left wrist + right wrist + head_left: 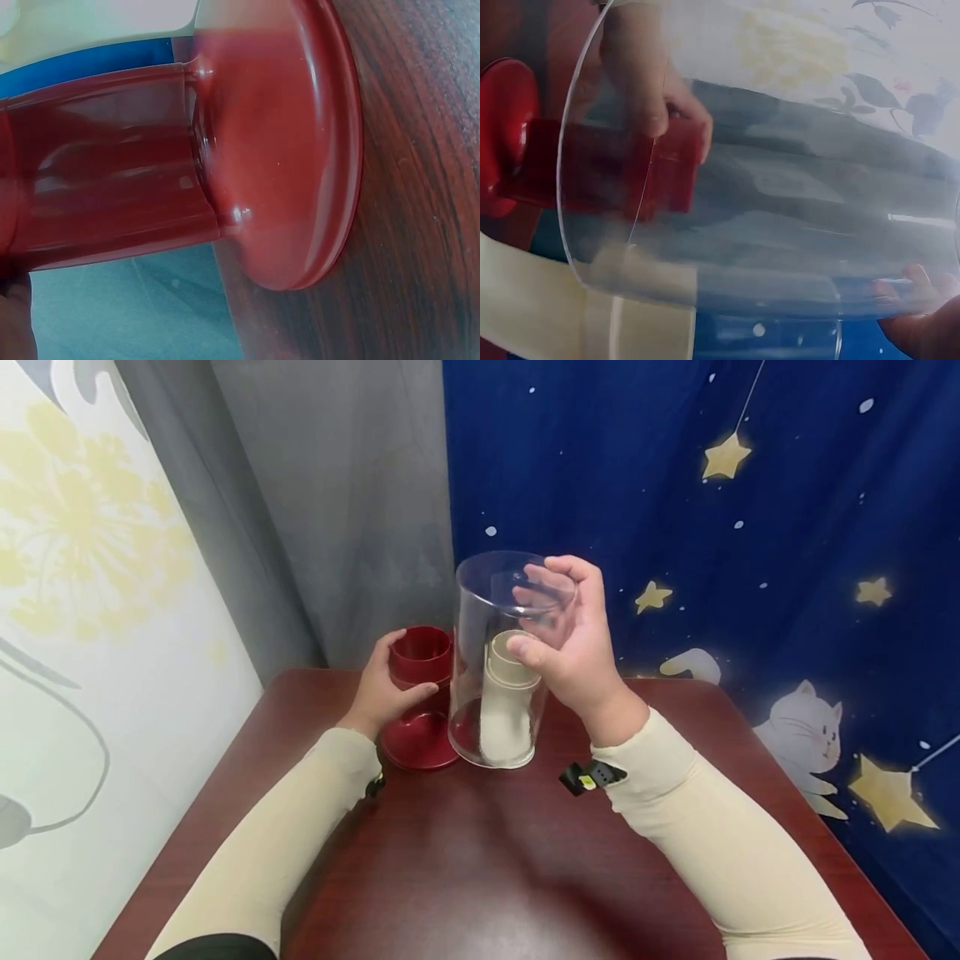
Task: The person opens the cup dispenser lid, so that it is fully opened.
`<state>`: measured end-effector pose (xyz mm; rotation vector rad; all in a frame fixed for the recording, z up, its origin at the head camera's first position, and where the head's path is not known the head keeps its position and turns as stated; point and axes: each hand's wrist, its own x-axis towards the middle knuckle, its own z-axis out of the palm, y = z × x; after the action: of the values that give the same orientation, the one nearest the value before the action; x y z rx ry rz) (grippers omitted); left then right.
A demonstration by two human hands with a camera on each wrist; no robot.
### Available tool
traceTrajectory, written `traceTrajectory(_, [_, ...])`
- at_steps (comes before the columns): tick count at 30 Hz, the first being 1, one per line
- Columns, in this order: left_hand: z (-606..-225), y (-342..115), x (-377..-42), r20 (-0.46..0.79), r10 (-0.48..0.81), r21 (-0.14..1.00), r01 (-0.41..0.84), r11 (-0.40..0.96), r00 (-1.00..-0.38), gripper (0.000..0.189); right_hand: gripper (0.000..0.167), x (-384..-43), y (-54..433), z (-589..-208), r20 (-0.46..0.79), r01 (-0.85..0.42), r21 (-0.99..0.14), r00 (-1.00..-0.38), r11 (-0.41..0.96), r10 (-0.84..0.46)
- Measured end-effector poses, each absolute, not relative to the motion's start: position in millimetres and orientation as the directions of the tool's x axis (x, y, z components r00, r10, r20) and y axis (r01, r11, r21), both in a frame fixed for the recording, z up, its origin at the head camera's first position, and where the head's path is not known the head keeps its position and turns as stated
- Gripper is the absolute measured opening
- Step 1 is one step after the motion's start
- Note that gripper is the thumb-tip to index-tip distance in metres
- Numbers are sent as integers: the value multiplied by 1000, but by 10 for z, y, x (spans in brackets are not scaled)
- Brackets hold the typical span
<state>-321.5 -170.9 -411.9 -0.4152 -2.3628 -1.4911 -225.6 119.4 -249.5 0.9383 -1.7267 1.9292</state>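
left wrist: left hand [15,322], red stand [150,161] cut off | right wrist: right hand [926,328] cut off

Free tabletop [450,877] before obstructing transparent cylinder [474,652]

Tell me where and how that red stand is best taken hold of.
I'd grip the red stand around its upper column, from the left, as the left hand does: it stands upright, the column is narrower than the base, and the clear cylinder crowds its right.
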Motion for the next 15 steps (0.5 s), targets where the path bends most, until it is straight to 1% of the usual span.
traceTrajectory(6, [-4141,-1697,-3228,442,78,811,435,391,-893,98,101,-2194,1410,-2680,687,-668,-726,-716,-160,-125])
traceTrajectory(11, [-4159,-1696,-3217,440,67,817,430,385,-895,97,98,-2165,1577,-2833,671,-659,-741,-733,-130,-113])
traceTrajectory(15, [-4167,-1687,-3220,435,63,823,425,377,-898,97,90,-2168,1704,-2963,671,-657,-740,-736,-141,-93])
